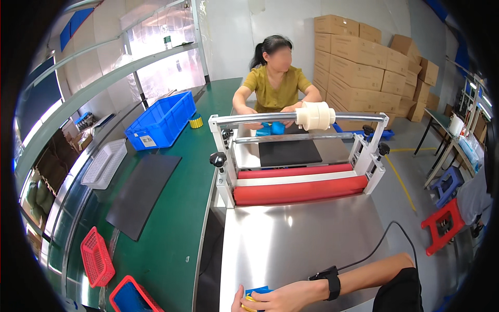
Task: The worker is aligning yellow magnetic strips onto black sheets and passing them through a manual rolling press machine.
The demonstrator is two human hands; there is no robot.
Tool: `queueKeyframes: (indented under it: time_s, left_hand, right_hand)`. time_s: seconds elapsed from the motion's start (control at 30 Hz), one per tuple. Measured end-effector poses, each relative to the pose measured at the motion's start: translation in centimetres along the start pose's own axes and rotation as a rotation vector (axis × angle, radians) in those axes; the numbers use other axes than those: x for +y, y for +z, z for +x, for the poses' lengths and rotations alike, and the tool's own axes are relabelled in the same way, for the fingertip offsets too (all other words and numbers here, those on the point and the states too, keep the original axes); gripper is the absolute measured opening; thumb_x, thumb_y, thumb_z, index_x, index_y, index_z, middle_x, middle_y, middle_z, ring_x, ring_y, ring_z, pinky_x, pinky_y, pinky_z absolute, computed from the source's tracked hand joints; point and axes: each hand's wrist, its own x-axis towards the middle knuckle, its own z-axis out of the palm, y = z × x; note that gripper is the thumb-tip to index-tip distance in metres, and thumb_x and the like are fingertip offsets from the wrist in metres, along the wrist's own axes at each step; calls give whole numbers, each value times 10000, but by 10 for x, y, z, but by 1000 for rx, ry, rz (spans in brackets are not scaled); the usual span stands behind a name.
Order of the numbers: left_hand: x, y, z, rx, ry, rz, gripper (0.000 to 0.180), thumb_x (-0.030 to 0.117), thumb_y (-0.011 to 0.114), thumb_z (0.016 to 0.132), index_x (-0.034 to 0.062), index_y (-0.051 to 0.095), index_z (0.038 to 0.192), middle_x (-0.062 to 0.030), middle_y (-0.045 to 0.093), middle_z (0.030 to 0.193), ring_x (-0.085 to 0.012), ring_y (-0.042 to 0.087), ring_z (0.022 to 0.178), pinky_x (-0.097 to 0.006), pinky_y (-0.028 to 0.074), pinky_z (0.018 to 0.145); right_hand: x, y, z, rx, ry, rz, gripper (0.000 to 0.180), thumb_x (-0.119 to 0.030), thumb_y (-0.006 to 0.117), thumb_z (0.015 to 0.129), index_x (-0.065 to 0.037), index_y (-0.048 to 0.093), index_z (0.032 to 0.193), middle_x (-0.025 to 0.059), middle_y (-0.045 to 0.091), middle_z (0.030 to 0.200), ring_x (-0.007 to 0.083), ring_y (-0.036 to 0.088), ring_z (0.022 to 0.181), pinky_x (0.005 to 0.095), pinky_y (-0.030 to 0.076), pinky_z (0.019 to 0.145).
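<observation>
the person's right hand (285,297) has its grip closed on a blue-and-yellow piece (258,290) at the near end of the metal desk (304,236); beside it shows what looks like the left hand (237,300) (mostly cut off, so its grip can't be told). beyond, red rollers (301,191) span the desk, and a co-worker (278,88) handles blue material (271,128).

I find the metal counter (306,234) smooth and glossy; red rollers (301,193) smooth, faintly shiny; crossbar (254,119) polished metal; black sheets (143,197) matt; blue crate (174,127) glossy plastic; boxes (358,54) matt cardboard; the blue piece (258,289) at my right hand (288,296) looks smooth.
</observation>
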Motion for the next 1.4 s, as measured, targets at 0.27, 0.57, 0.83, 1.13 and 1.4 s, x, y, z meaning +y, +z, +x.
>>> queueKeyframes:
  time_s: [0.27,0.57,0.83,1.13,1.4]
  left_hand:
    - [7,-9,4,-29,-17,21,603,609,431,1002,127,550,1344,-98,619,1201,-198,619,1154,-328,554,935]
    - [7,-19,2,-50,-55,33,577,570,452,988,122,554,1336,-99,624,1188,-199,624,1142,-330,554,930]
    - [5,-25,-1,-70,-77,52,555,534,470,976,116,558,1329,-99,629,1176,-201,628,1132,-332,554,925]
    - [3,-24,-9,-98,-102,83,531,495,491,962,111,562,1322,-100,634,1163,-202,633,1121,-334,554,920]
    - [8,-27,-11,-128,-124,109,512,459,510,949,105,566,1315,-101,639,1152,-204,638,1110,-335,553,916]
  right_hand:
    - [13,1,8,-68,-98,-146,230,-242,508,943,-55,590,1049,106,648,1035,233,639,951,360,509,851]
    - [39,-11,6,-65,-14,-202,288,-256,520,939,-55,603,1128,99,647,1047,234,638,966,363,506,847]
    - [20,-11,25,0,-61,-163,275,-253,527,946,-40,616,1094,106,651,1039,249,642,954,388,521,841]
    - [21,9,20,-14,-203,-140,281,-257,517,951,-31,628,1076,107,659,1043,254,649,966,406,518,883]
    - [32,13,18,-15,-293,-112,349,-300,514,953,-29,622,1145,96,657,1052,250,647,976,407,515,881]
